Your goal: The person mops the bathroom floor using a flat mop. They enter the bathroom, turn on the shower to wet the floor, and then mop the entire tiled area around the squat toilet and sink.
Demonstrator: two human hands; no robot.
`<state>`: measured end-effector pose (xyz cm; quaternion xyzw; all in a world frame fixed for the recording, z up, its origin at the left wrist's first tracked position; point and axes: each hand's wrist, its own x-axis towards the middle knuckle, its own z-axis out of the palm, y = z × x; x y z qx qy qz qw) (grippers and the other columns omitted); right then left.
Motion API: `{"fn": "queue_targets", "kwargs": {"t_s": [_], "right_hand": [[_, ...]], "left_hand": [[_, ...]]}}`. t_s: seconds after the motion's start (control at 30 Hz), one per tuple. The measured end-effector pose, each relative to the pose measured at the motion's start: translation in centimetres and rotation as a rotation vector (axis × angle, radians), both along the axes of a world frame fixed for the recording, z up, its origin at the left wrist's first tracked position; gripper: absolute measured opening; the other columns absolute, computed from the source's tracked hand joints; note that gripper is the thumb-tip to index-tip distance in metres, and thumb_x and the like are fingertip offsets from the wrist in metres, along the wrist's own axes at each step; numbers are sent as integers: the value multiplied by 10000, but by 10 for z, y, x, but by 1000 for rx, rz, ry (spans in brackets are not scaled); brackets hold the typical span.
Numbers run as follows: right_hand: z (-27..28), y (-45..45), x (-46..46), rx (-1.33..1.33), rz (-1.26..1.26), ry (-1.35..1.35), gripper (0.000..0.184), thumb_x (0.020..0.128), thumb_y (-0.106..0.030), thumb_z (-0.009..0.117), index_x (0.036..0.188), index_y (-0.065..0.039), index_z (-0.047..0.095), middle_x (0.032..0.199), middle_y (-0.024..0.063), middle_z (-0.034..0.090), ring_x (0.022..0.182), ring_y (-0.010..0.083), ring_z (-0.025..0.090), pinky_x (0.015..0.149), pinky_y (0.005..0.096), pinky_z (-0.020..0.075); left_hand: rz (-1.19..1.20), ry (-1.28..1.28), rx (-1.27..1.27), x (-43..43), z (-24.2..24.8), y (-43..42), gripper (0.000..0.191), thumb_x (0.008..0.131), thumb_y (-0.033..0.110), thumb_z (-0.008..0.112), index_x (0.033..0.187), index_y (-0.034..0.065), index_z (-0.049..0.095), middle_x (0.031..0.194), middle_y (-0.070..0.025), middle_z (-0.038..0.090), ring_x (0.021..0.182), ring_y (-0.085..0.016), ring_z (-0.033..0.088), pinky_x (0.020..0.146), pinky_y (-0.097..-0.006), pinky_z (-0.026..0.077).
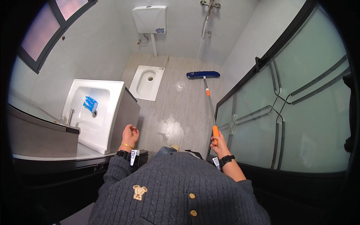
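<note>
My right hand [219, 144] grips the orange handle of a long-poled floor brush [210, 105]. Its blue head [203, 74] rests on the tiled floor [184, 112] near the far right wall. My left hand [131, 135] hangs beside the washbasin cabinet, fingers loosely curled and holding nothing. A round floor drain [180, 86] lies left of the pole. Wet patches shine on the floor in front of me. Beneath the shower hose, a thin stream of water seems to fall behind the brush head.
A white washbasin [116, 98] with a blue packet [90, 104] in it stands at left. Beyond it, a squat toilet [159, 84] is set in the floor, under a wall cistern [150, 19]. A frosted glass door [253, 121] flanks my right side. Shower fittings [209, 5] are on the far wall.
</note>
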<state>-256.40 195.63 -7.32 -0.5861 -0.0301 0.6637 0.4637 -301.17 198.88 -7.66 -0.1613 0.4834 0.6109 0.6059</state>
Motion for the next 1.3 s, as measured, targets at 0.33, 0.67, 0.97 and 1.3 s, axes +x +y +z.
{"fn": "queue_targets", "kwargs": {"t_s": [0.33,0.67,0.97,1.3], "right_hand": [[36,-43,-9,-46,14,76,463,749,-32,498,1170,-148,344,758,91,493,417,115,353,460,267,330],[2,38,1,-118,41,231,202,746,-79,532,916,-81,422,703,77,506,430,128,385,468,267,334],[13,20,7,-32,-100,268,138,730,-58,524,835,-30,440,607,45,458,425,112,373,478,253,321],[25,-5,-20,-14,-153,327,115,725,-48,504,813,-35,431,606,50,451,453,127,385,498,255,321]], "left_hand": [[-6,-7,-2,5,3,11,113,780,118,511,682,108,456,641,7,473,575,-106,473,615,-255,398],[27,-5,-17,-6,3,-2,96,793,127,512,711,104,467,645,11,479,583,-102,481,609,-248,400],[25,-33,-28,-17,-2,-12,123,796,122,505,680,112,467,607,18,488,562,-106,492,599,-260,404],[61,-16,-24,-22,-2,-18,99,790,129,514,702,106,475,630,19,489,567,-94,485,597,-246,400]]}}
